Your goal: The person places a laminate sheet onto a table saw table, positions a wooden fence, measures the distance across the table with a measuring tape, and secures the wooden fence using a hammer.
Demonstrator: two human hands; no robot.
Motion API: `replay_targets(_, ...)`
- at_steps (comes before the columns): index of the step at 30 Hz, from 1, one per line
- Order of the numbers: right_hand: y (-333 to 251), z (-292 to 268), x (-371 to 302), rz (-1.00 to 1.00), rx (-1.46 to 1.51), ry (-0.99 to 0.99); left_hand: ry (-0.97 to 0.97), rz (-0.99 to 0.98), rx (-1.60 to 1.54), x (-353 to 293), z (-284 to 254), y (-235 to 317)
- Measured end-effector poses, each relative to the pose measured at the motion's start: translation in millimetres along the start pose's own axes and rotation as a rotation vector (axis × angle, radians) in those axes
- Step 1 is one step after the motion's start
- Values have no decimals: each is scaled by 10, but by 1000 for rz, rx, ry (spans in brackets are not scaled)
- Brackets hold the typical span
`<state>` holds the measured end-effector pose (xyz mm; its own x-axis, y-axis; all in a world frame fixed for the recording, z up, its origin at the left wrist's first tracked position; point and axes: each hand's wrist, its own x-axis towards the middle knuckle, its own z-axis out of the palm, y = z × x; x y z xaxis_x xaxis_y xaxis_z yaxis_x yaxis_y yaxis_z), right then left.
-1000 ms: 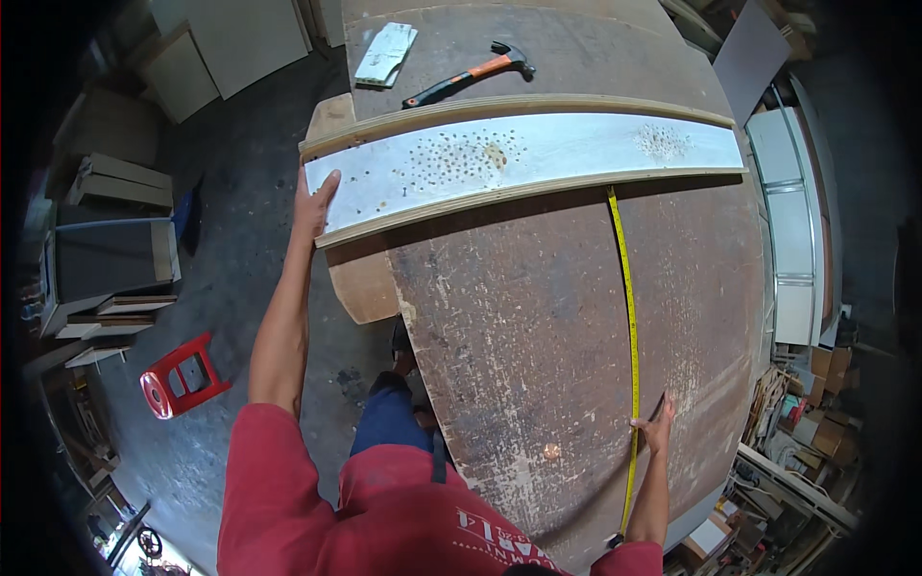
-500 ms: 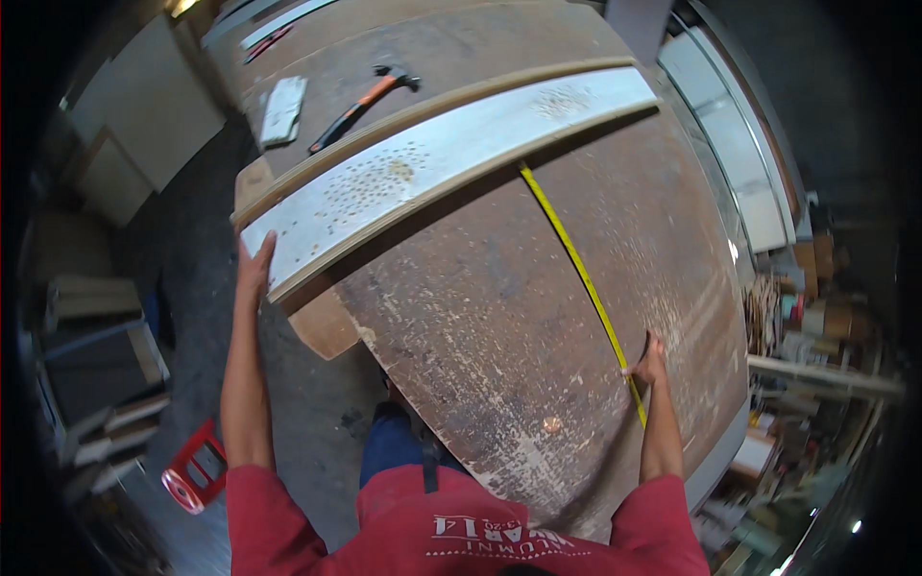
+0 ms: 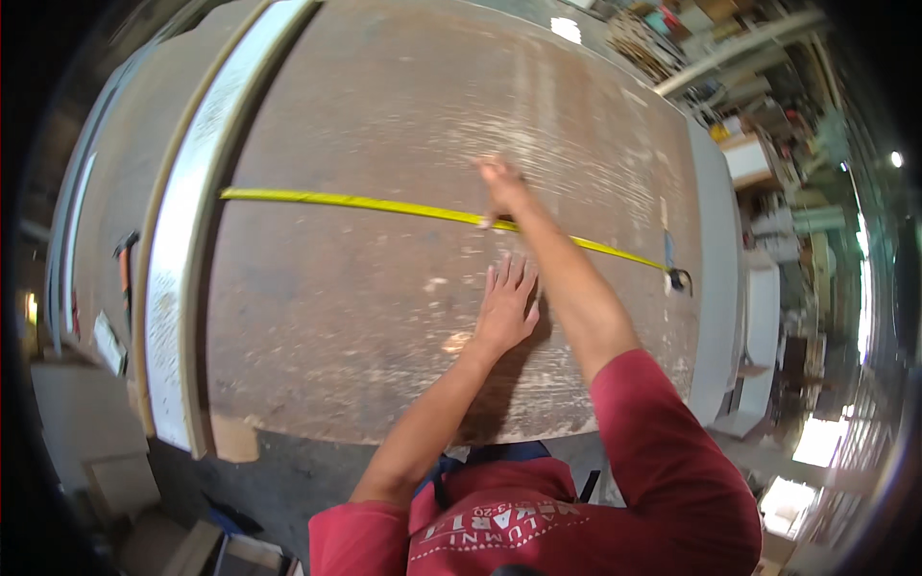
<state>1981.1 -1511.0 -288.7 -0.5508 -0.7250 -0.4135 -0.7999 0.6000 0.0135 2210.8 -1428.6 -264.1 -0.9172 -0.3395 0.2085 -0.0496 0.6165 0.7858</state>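
Observation:
A yellow tape measure blade (image 3: pixel 384 204) stretches across the worn brown tabletop (image 3: pixel 365 317), from the white-topped board (image 3: pixel 189 192) on the left to its dark case (image 3: pixel 680 280) near the table's right edge. My right hand (image 3: pixel 501 187) is over the blade, thumb at the yellow strip and fingers stretched past its far side, slightly blurred. Nearer to me, my left hand (image 3: pixel 506 305) is open with fingers extended, just short of the blade and holding nothing. Whether its palm presses on the wood I cannot tell.
An orange-handled hammer (image 3: pixel 125 274) and a small white piece (image 3: pixel 109 344) lie beyond the board on the left. Long strips (image 3: pixel 79 230) lie farther left. Stacked scrap and boxes (image 3: pixel 768 173) crowd the area past the table's right side.
My view has turned to the right. My left hand has left the end of the white board and is now beside the tape. My right hand remains at the blade; the tape case has come into view.

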Motion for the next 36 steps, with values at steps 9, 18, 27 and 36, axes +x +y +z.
replay_targets(9,273,-160,-118,153,333,49,109,-152,-16,668,1348,-102)
replay_targets(18,2073,679,-1649,-142,760,903,163,-228,729,705,1193,258)
replay_targets(27,4956,1464,-3194,370,440,799,155,-117,753,819,1408,259)
replay_targets(36,5500,1710,-3359,417,366,769,145,-101,781,775,1420,166)
